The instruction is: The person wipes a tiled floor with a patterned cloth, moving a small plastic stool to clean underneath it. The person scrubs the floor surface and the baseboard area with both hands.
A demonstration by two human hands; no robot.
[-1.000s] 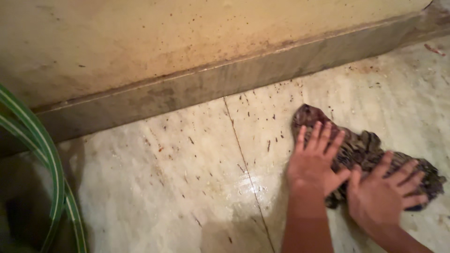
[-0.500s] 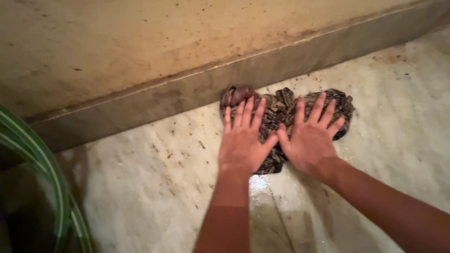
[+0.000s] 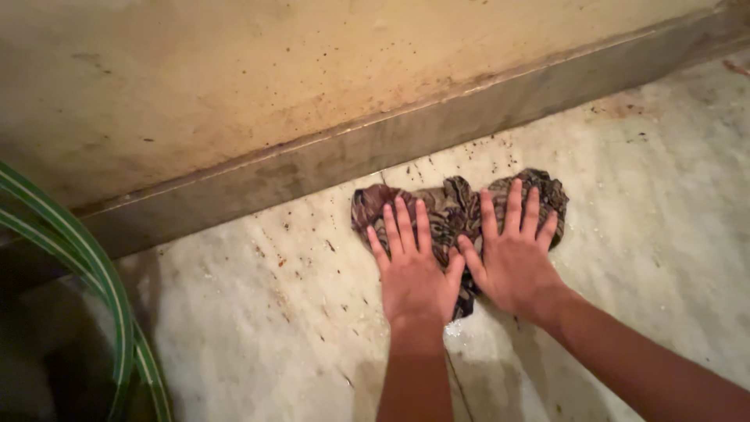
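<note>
A dark patterned rag lies bunched on the pale marble floor, close to the grey skirting. My left hand presses flat on its left part, fingers spread and pointing at the wall. My right hand presses flat on its right part, thumb next to my left thumb. Both palms cover the near half of the rag. A wet patch shines on the floor just below my wrists.
A stained beige wall with a grey skirting strip runs across the back. Dark specks of dirt dot the floor near it. A green hose curves along the left edge.
Both hands have slid the rag leftward and toward the wall across the floor; in the last half second they hold almost the same place near the skirting.
</note>
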